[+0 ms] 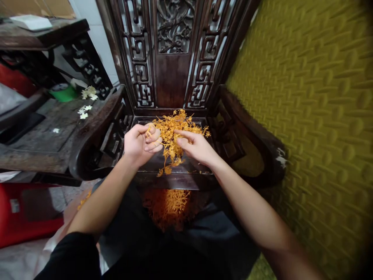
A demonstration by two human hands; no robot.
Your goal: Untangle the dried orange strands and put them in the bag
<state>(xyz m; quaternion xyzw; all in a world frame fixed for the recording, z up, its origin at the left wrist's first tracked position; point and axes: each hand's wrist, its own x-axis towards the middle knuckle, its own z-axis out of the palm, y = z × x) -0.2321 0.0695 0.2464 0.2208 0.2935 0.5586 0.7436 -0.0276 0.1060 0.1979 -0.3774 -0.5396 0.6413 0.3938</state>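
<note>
A heap of orange plastic-looking flower sprigs (182, 121) lies on the seat of a dark carved wooden chair (172, 77). My left hand (140, 144) is at the left side of the heap, fingers curled around a small orange flower piece (149, 130) that shows between thumb and forefinger. Over the right part of the heap is my right hand (196, 147), its index finger stretched out and its thumb apart. Whether its fingertips touch the sprigs is hard to tell. Some sprigs trail toward the seat's front edge.
Orange branching stems (176, 202) lie low between my legs. To the left, a wooden seat (37, 155) bears a green tape roll (63, 92) and several pale flower pieces (84, 112). A red plastic stool (29, 214) stands lower left. A yellow-green textured surface (314, 116) borders the right.
</note>
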